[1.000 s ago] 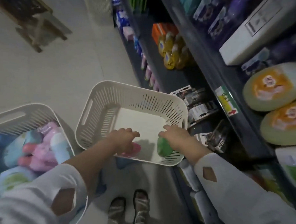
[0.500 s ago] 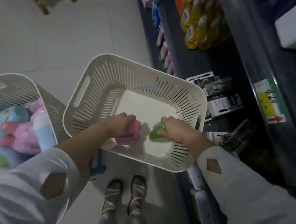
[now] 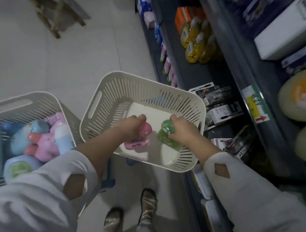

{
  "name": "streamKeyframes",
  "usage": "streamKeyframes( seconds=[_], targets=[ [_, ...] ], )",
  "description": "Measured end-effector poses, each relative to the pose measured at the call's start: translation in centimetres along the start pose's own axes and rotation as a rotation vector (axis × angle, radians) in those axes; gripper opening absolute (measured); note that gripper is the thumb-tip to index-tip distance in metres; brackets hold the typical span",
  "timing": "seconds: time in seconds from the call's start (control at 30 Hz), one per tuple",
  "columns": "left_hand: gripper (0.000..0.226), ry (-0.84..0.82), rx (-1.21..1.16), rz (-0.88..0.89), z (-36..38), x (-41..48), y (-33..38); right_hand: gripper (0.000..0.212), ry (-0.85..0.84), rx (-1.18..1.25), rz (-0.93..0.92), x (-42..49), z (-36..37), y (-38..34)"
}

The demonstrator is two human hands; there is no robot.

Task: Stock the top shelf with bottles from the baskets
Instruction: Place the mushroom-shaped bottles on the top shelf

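A cream slotted basket [image 3: 114, 89] sits on the floor in front of me, with both my hands inside it. My left hand [image 3: 128, 127] grips a pink bottle [image 3: 140, 141] around its upper part. My right hand [image 3: 181, 129] grips a green bottle [image 3: 165, 132] the same way. Both bottles are lifted a little above the basket's floor. A second cream basket [image 3: 25, 100] at the left holds several pink, blue and green-labelled bottles [image 3: 46, 142].
Dark shelving [image 3: 204, 72] runs along the right, stocked with yellow bottles [image 3: 197, 42], pink packs, boxed goods and a white box. A wooden stool [image 3: 53, 9] stands at the far left on the tiled floor. My feet [image 3: 131, 217] are just below the basket.
Both hands have closed round the pink and green bottles and raised them off the basket floor. The view has swung closer to the basket and down.
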State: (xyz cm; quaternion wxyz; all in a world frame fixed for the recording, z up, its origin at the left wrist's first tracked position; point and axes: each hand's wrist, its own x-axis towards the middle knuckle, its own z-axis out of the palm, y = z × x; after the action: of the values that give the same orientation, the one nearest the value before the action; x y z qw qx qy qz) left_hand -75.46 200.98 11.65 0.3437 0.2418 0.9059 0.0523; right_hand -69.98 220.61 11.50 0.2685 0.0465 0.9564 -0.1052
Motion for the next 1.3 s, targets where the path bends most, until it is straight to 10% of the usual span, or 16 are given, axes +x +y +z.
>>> streamKeyframes(
  seconds=[0.63,1.3],
  targets=[
    [0.057,0.357,-0.070,0.653,-21.2,-28.4,13.7,0.063,0.613,0.252,0.398,-36.0,-19.1,-8.7],
    [0.056,0.264,-0.197,1.346,-16.6,-48.0,46.3,0.057,1.206,0.386,0.934,-74.1,-17.5,3.2]
  ],
)
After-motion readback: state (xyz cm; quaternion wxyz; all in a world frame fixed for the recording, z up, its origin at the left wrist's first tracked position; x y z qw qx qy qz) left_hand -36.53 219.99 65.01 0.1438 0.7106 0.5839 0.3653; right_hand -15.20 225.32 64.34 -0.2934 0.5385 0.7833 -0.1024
